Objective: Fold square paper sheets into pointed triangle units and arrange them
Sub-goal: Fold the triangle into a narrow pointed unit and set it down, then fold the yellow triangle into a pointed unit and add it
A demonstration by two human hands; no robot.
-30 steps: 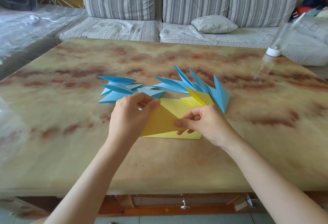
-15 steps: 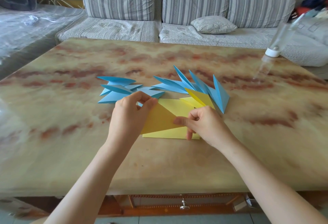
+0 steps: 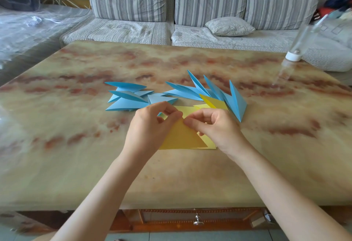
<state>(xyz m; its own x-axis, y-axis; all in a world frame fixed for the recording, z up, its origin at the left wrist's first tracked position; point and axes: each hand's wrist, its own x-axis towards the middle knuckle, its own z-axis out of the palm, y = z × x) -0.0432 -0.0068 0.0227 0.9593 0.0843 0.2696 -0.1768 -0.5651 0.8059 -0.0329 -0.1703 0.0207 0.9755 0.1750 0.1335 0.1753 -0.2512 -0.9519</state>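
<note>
Bottle (image 3: 294, 57), clear with white cap, is standing at the far right edge of the surface (image 3: 76, 145); its contents cannot be told. Overlapping blue units are lying in two clusters, left cluster (image 3: 125, 102) and right cluster (image 3: 235, 100), roughly five each, exact count unclear. One yellow unit (image 3: 214, 102) is leaning on the right cluster. One yellow sheet (image 3: 182, 138) is lying mid-surface; left hand (image 3: 150, 128) and right hand (image 3: 217, 129) are both pinching its folded flap's top corner, fingers (image 3: 192, 123) curled together on the paper.

Half-folded yellow sheet (image 3: 182, 137) lies before blue units (image 3: 192, 93).
</note>
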